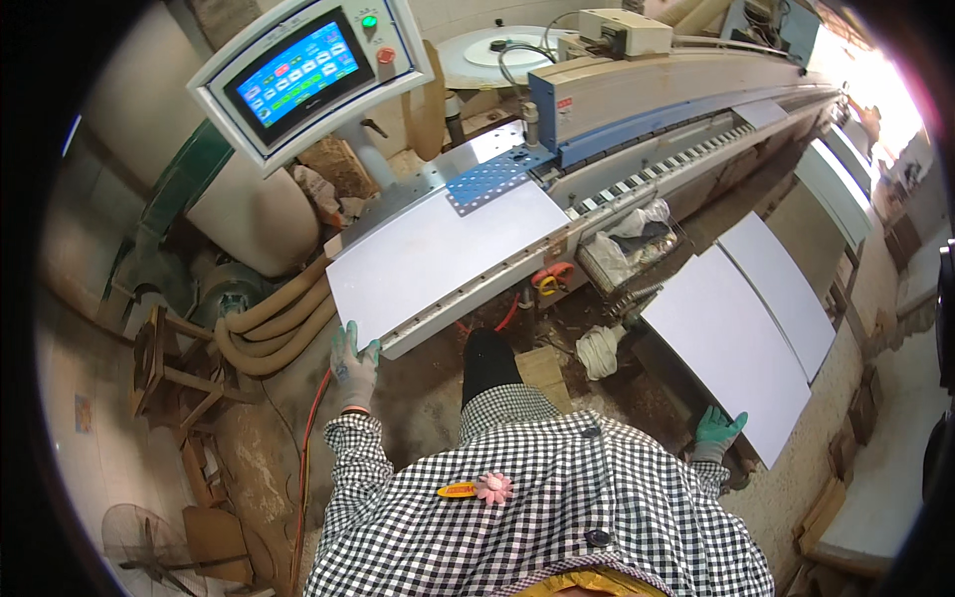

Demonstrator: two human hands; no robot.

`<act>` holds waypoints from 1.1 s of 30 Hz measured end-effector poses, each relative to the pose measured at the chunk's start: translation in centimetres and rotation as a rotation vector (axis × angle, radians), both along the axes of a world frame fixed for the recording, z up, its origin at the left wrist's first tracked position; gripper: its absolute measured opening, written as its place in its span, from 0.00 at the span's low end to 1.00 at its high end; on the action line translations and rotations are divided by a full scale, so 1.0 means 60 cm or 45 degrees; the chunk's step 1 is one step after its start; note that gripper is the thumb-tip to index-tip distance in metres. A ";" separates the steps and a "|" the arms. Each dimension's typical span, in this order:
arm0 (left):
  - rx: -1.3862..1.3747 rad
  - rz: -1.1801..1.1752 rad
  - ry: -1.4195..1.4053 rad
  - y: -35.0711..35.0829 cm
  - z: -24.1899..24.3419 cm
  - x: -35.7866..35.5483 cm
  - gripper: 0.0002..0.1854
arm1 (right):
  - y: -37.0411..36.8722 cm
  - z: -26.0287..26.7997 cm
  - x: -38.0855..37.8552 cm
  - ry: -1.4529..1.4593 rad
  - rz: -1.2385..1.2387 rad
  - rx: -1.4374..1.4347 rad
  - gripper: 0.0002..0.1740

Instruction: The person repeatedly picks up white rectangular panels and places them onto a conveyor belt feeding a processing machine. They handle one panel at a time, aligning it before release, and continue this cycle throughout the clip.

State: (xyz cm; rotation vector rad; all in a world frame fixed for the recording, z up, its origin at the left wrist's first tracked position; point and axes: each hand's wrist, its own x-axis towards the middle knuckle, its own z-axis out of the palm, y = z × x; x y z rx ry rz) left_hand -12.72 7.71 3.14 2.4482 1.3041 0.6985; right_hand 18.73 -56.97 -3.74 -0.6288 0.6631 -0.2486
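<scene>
A white rectangular panel [440,257] lies on the infeed table of a long edge-banding machine [649,97]; its far end is partly under a blue perforated plate [489,183]. My left hand [354,366], in a grey and green coated work glove, touches the panel's near left end with fingers spread. On my right, another white panel [727,343] rests on top of a low stack. My right hand [718,433], gloved the same way, is at that panel's near edge, thumb apart from the fingers. It appears to touch the edge without closing around it.
A control screen [302,74] with lit buttons hangs at upper left. Beige hoses [276,343] loop on the floor beside a wooden stool [186,366]. A wire basket [627,254] and red-handled tool [552,277] hang on the machine's side. A second white panel [783,291] lies beyond the right stack.
</scene>
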 end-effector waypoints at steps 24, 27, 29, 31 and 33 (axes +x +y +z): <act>0.118 -0.302 0.141 -0.095 0.065 0.245 0.39 | -0.077 0.066 -0.027 -0.044 0.224 0.085 0.27; 0.043 -0.464 -0.008 -0.094 0.062 0.247 0.39 | -0.085 0.077 -0.038 -0.122 0.306 0.156 0.21; 0.045 -0.482 -0.010 -0.096 0.063 0.240 0.39 | -0.087 0.073 -0.048 -0.182 0.338 0.030 0.22; 0.079 -0.526 -0.107 -0.109 0.065 0.219 0.40 | -0.079 0.061 -0.066 -0.335 0.450 -0.551 0.25; 0.043 -0.576 -0.114 -0.126 0.069 0.198 0.42 | -0.067 0.058 -0.067 -0.443 0.603 -0.937 0.28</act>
